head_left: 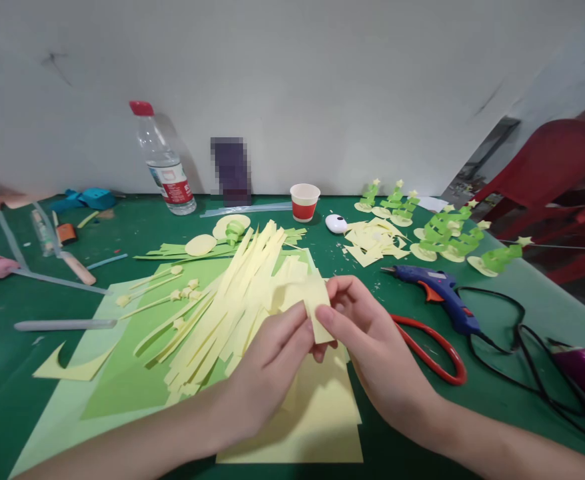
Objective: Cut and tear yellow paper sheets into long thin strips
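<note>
Between my two hands is a small piece of pale yellow paper (317, 297), bent or folded over. My left hand (272, 353) pinches its left side, and the thumb of my right hand (372, 347) presses on its front. Some of my fingertips are hidden behind the paper. Beneath my hands lie yellow paper sheets (322, 427). Just left of them, a heap of yellow paper strips (232, 293) covers part of a green sheet (122, 373). The red handle of a tool (457, 373) sticks out beside my right hand.
A blue glue gun (442, 287) with a black cord lies at right. Several green paper spirals with stars (447, 233) stand behind it, near yellow scraps (375, 240). A paper cup (304, 203) and a water bottle (167, 167) stand near the wall. A glue stick (65, 325) lies left.
</note>
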`<control>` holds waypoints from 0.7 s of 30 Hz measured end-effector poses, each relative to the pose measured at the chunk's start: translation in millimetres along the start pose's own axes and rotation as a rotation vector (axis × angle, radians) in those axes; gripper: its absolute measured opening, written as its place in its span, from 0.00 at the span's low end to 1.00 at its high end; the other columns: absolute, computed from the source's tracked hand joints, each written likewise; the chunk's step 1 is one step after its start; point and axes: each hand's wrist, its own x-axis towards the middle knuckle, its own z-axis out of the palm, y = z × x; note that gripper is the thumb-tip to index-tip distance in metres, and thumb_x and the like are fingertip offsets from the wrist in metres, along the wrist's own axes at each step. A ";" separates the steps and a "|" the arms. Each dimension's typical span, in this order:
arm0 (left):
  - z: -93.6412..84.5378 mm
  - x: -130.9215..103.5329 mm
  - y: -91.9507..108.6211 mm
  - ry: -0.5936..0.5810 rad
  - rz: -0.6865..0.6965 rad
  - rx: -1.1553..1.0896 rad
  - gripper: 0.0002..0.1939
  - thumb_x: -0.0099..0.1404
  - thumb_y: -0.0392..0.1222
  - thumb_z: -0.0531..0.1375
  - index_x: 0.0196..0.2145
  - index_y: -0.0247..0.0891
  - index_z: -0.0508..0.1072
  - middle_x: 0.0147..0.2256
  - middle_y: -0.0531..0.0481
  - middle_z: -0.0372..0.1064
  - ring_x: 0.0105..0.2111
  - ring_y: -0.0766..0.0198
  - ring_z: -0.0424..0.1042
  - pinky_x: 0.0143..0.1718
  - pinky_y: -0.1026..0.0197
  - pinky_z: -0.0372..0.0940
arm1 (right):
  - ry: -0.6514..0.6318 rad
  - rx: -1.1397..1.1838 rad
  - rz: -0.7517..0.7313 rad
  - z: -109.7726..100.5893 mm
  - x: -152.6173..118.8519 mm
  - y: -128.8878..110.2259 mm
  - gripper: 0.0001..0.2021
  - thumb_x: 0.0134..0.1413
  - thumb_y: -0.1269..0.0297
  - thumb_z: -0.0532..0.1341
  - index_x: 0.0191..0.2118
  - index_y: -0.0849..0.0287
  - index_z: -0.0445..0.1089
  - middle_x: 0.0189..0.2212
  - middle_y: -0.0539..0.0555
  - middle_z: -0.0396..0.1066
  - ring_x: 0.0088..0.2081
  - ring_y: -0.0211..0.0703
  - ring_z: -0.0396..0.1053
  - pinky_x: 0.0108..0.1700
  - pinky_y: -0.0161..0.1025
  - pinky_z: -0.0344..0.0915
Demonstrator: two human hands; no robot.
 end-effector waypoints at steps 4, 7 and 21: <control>-1.3 -3.7 -3.8 -0.053 0.007 -0.044 0.14 0.65 0.40 0.42 0.23 0.40 0.58 0.26 0.55 0.58 0.30 0.67 0.61 0.33 0.67 0.58 | -0.036 -0.021 0.141 -0.7 2.0 -0.6 0.11 0.46 0.60 0.63 0.32 0.58 0.61 0.27 0.46 0.59 0.27 0.31 0.59 0.27 0.26 0.61; -2.0 -4.3 -5.0 -0.059 0.005 -0.022 0.14 0.65 0.43 0.43 0.23 0.40 0.58 0.25 0.55 0.57 0.28 0.66 0.60 0.32 0.66 0.58 | -0.094 0.012 0.167 -0.2 2.2 -4.8 0.07 0.45 0.63 0.63 0.28 0.59 0.64 0.27 0.47 0.58 0.27 0.32 0.58 0.27 0.27 0.60; -15.6 -31.0 -14.3 -0.301 -0.425 0.223 0.17 0.61 0.47 0.45 0.16 0.41 0.54 0.17 0.55 0.57 0.23 0.64 0.65 0.31 0.65 0.61 | -0.026 -0.323 0.147 -48.0 52.0 -27.9 0.15 0.41 0.55 0.64 0.21 0.61 0.63 0.17 0.46 0.59 0.21 0.33 0.56 0.26 0.34 0.56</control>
